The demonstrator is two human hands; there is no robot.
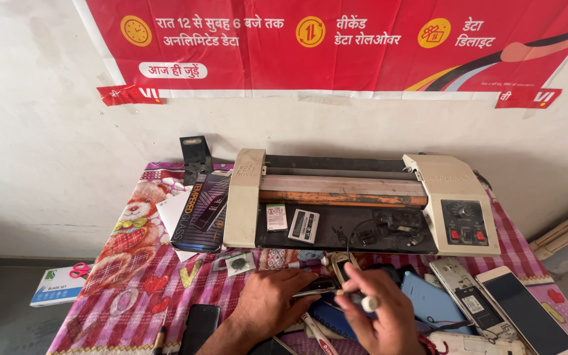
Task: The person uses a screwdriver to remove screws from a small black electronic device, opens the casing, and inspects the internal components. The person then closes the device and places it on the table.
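Two hands meet low over the worktop (133, 289). The left hand (274, 304) presses flat on a small phone (320, 287), fingers closed over it, pinning it in place. Just beside it, the right hand (379, 314) is clamped on a screwdriver (357, 300), tip towards the phone. Loose phones (524, 309) lie to the right, a laminating machine (363, 204) beyond. I judge the tip could slip and gouge the phone or jab the left fingers if pressure goes off-line.
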